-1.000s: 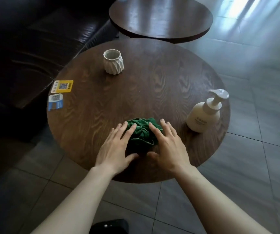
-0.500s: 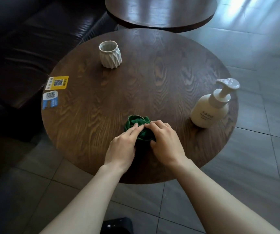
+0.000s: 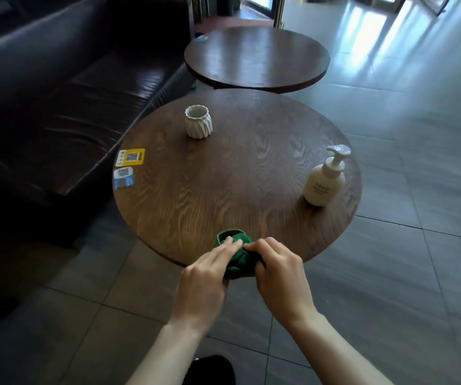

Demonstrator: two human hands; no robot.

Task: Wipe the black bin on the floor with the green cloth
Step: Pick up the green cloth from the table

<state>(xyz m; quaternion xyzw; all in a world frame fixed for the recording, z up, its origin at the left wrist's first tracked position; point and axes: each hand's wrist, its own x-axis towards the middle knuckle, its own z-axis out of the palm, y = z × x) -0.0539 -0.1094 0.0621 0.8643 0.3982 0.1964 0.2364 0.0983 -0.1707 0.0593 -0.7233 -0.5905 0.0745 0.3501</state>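
Observation:
A bunched green cloth [image 3: 233, 247] sits at the near edge of the round wooden table [image 3: 223, 190], partly hanging past the rim. My left hand [image 3: 205, 279] grips it from the left, fingers lying over its top. My right hand [image 3: 278, 276] pinches it from the right. Both hands hide the lower part of the cloth. No black bin shows clearly; a dark rounded object [image 3: 214, 369] sits on the floor at the bottom edge between my forearms, and I cannot tell what it is.
On the table stand a white faceted cup [image 3: 198, 125] and a cream pump bottle [image 3: 326, 180]; two QR stickers [image 3: 129, 157] lie at its left edge. A second round table [image 3: 257, 55] lies beyond. A dark leather sofa [image 3: 57, 79] runs along the left. Grey floor tiles [image 3: 418, 245] spread right.
Both hands closed on the cloth and drew it from the table's middle to its near edge. The view pulled back and now takes in more floor and the far table.

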